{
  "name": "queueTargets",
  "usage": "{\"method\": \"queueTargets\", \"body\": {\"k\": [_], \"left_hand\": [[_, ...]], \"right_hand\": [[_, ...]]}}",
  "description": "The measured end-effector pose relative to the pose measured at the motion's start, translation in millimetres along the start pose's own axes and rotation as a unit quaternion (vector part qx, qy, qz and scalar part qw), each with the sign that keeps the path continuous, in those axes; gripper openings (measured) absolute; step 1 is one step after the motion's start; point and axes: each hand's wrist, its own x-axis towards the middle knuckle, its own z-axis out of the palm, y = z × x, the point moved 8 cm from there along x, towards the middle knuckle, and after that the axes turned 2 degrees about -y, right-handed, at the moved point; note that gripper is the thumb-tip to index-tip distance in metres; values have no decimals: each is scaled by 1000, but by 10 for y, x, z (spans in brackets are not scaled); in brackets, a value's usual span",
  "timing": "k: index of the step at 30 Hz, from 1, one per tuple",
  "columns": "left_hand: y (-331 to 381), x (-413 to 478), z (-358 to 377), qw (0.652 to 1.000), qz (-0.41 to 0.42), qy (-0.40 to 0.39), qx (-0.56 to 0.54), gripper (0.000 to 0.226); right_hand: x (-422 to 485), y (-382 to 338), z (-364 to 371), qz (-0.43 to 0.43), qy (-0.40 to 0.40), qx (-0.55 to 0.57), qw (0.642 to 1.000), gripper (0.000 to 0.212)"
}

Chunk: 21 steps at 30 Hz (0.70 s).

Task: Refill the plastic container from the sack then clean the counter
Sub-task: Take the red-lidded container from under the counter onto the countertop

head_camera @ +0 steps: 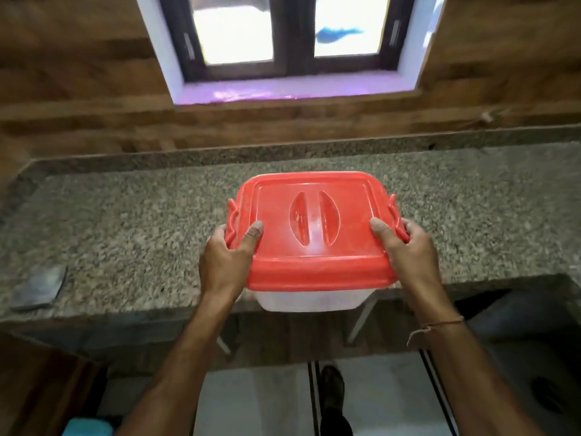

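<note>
A clear plastic container (pixel 309 299) with a red lid (pixel 314 228) is held over the front edge of the speckled granite counter (pixel 141 221). My left hand (pixel 229 256) grips its left side, thumb on the lid beside the red side latch. My right hand (pixel 408 250) grips the right side the same way. The lid is on and has a moulded handle in the middle. I cannot see inside the container. No sack is in view.
A dark grey flat pad (pixel 39 289) lies near the counter's front left edge. Wood-look wall and a window (pixel 292 36) stand behind the counter. A teal object (pixel 88 427) sits low at the bottom left; a foot (pixel 331 382) stands on the pale floor.
</note>
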Motion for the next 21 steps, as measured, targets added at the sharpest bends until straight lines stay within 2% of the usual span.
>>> {"method": "queueTargets", "body": {"k": [9,12,16,20,21], "left_hand": [[14,1520,857,997,-44,13,67,69],[-46,1869,968,997,-63,18,44,70],[-130,2323,979,994,-100,11,30,70],[-261,2617,1047,987,-146,-48,-38,94],[-268,2644,1063,986,-149,-60,-38,92]], "right_hand": [[1835,184,526,32,-39,-39,998,67],[2203,176,744,33,-60,-40,997,67],[2496,151,962,40,-75,-60,995,56],[2720,212,1032,90,-82,-44,992,63],[2758,224,1041,93,-85,-54,991,64]]}}
